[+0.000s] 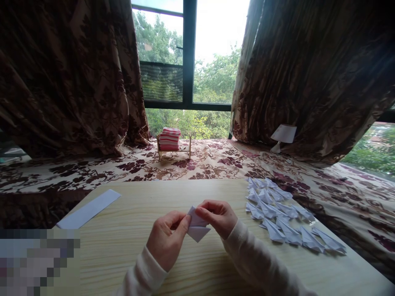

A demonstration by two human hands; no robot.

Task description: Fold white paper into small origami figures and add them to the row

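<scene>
Both hands pinch one small folded white paper piece (197, 231) just above a pale wooden table (129, 238). My left hand (168, 239) grips its left edge with thumb and fingers closed. At the paper's upper right corner, the fingers of my right hand (217, 217) are curled onto it. The paper has a pointed lower tip that hangs between the hands. Both wrists wear cream sleeves.
Several folded white paper pieces (284, 218) lie in rows on the table's right side. A long white paper strip (89, 209) lies at the left. Beyond are a floral-covered ledge (216, 162), a small wooden rack with striped cloths (169, 142), a toppled white lamp (282, 135), curtains and a window.
</scene>
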